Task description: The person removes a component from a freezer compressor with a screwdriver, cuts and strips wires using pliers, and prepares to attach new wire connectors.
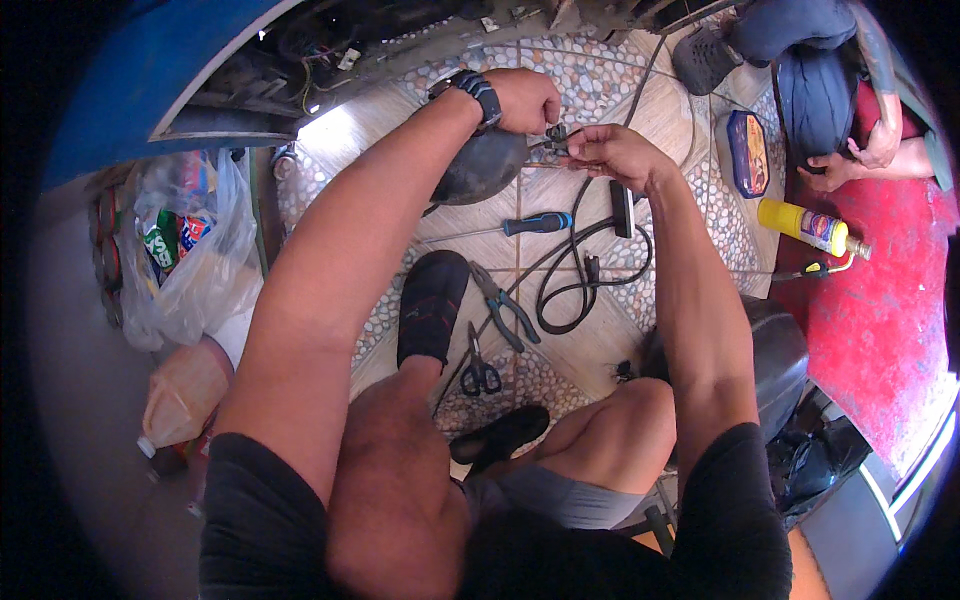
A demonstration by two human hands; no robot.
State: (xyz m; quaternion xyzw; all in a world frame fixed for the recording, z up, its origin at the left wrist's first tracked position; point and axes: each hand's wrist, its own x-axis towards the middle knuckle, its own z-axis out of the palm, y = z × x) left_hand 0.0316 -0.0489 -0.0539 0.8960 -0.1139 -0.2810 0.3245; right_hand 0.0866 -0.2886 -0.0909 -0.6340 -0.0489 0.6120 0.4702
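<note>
My left hand point(525, 101), with a watch on the wrist, is closed just above a rounded black metal housing point(482, 168). Its curled fingertips meet a small dark part point(556, 132), too small to name. Across from it my right hand point(618, 157) is pinched at the same spot, thumb and forefinger together; what they grip is hard to make out. Thin copper-coloured tubing point(560, 164) runs below the fingertips. Nearer me on the floor lie a blue-and-black screwdriver point(537, 223), pliers point(503, 306), scissors point(480, 370) and a looped black cable point(566, 328).
An open machine underside point(340, 60) spans the far left. A clear bag of packages point(190, 255) and a plastic jug point(187, 392) stand left. At right are a yellow gas torch canister point(803, 226), a blue-edged tub point(747, 154), a red panel point(870, 330) and a seated person's hands point(850, 160).
</note>
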